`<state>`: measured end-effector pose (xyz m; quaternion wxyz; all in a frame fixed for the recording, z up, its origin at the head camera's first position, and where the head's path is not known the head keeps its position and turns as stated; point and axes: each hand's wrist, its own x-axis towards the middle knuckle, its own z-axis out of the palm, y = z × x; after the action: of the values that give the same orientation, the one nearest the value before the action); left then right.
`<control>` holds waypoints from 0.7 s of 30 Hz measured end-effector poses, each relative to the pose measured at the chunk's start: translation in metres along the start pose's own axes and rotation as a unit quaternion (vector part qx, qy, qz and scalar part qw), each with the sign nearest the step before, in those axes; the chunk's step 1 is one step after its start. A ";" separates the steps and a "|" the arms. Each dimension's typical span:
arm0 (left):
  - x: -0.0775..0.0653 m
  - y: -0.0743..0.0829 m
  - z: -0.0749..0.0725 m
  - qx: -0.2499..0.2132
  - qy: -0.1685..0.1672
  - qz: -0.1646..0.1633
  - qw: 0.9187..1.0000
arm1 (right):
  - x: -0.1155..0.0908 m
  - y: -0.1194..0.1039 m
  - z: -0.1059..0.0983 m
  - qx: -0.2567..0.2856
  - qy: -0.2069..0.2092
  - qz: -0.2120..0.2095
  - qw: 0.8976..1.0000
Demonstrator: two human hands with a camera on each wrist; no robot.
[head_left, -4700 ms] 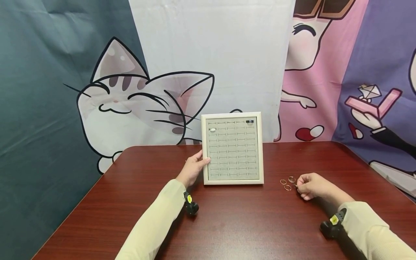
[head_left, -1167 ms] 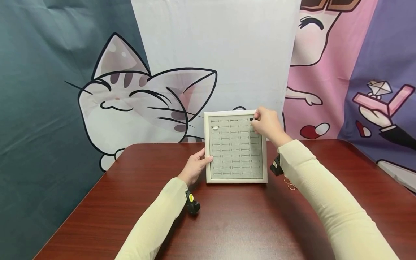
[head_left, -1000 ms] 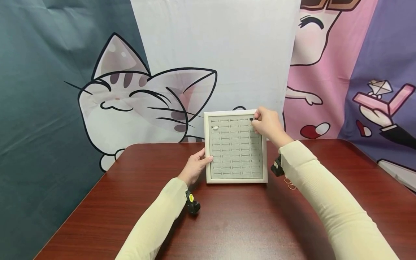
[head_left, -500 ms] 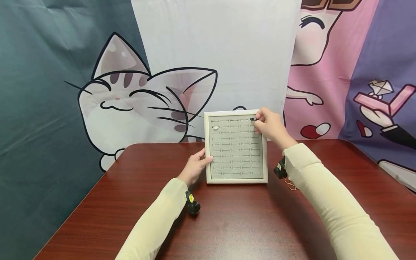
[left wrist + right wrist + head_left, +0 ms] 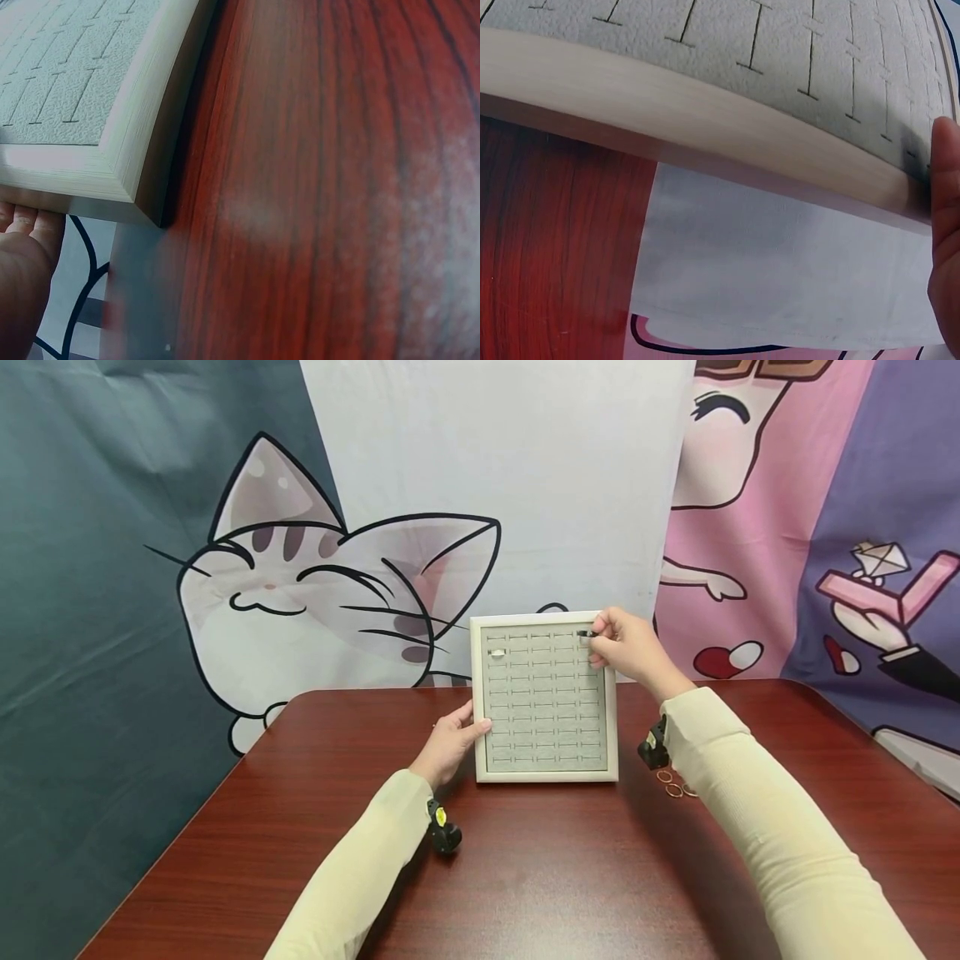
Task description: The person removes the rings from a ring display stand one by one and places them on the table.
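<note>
A cream-framed ring display board [image 5: 542,777] with rows of slits in its grey pad stands upright on the table. My left hand [image 5: 448,745] grips its left edge, thumb on the front; in the left wrist view fingers [image 5: 26,221] reach behind the frame. My right hand [image 5: 628,647] is at the top right corner, thumb and forefinger pinching a dark ring [image 5: 585,633] at the top right slit. A pale silver ring [image 5: 497,652] sits in the second row at the left. The right wrist view shows part of my right hand [image 5: 946,217] beside the frame; the dark ring is out of sight there.
Several thin gold-coloured rings [image 5: 673,790] lie on the reddish-brown table [image 5: 525,877] right of the board, partly hidden by my right sleeve [image 5: 750,793]. A cartoon-printed cloth [image 5: 570,485] hangs behind the table.
My right hand has left the rings on the table and risen to the board's top right corner. Over the last second it has shifted slightly right. The left hand keeps its grip.
</note>
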<state>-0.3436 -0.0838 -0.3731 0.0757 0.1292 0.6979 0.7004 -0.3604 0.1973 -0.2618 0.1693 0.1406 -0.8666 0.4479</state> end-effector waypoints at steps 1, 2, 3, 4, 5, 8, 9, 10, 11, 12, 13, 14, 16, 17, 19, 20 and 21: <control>0.000 0.000 0.000 -0.001 0.000 0.001 1.000 | 0.000 0.000 0.000 0.003 -0.002 0.000 1.000; 0.000 0.000 0.000 -0.002 0.001 0.001 1.000 | 0.000 0.000 -0.001 0.004 -0.005 0.000 1.000; 0.000 0.000 0.000 -0.002 0.000 0.003 1.000 | 0.000 -0.001 -0.002 0.006 -0.007 0.001 1.000; 0.000 0.000 0.000 -0.002 0.000 0.003 1.000 | 0.000 -0.001 -0.002 0.007 -0.010 0.003 1.000; -0.001 0.001 0.000 -0.001 0.000 0.004 1.000 | 0.000 -0.002 -0.003 0.008 -0.014 0.005 1.000; -0.001 0.001 0.000 0.003 -0.002 0.007 1.000 | 0.000 -0.003 -0.006 0.005 -0.031 0.004 1.000; -0.001 0.002 0.000 0.004 -0.002 0.007 1.000 | 0.000 -0.003 -0.007 0.005 -0.035 0.004 0.999; -0.001 0.002 0.000 0.005 -0.002 0.007 1.000 | 0.000 -0.004 -0.008 0.004 -0.041 0.004 0.999; -0.001 0.002 0.000 0.005 -0.003 0.007 1.000 | 0.000 -0.004 -0.009 0.004 -0.045 0.004 0.999; -0.001 0.002 0.000 0.006 -0.003 0.005 1.000 | 0.000 -0.004 -0.009 0.005 -0.048 0.006 0.999; -0.001 0.002 0.000 0.006 -0.001 0.002 1.000 | -0.001 -0.005 -0.010 0.006 -0.051 0.007 0.999; -0.001 0.002 0.000 0.008 -0.001 0.002 1.000 | -0.001 -0.005 -0.010 0.006 -0.053 0.008 0.999; 0.000 0.001 0.000 0.007 0.001 -0.004 1.000 | -0.001 -0.005 -0.010 0.008 -0.056 0.010 0.998; 0.000 0.001 0.000 0.007 0.002 -0.005 1.000 | -0.001 -0.005 -0.010 0.010 -0.058 0.010 0.998; 0.000 0.001 0.000 0.007 0.003 -0.004 1.000 | -0.002 -0.005 -0.010 0.015 -0.059 0.010 0.998; 0.000 0.001 0.000 0.007 0.003 -0.002 1.000 | -0.002 -0.005 -0.010 0.020 -0.060 0.011 0.998; 0.000 0.001 0.000 0.006 0.002 -0.004 1.000 | -0.002 -0.004 -0.010 0.029 -0.062 0.011 0.998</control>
<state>-0.3435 -0.0838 -0.3723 0.0761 0.1254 0.7025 0.6964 -0.3554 0.2037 -0.2539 0.1063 0.1635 -0.8634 0.4653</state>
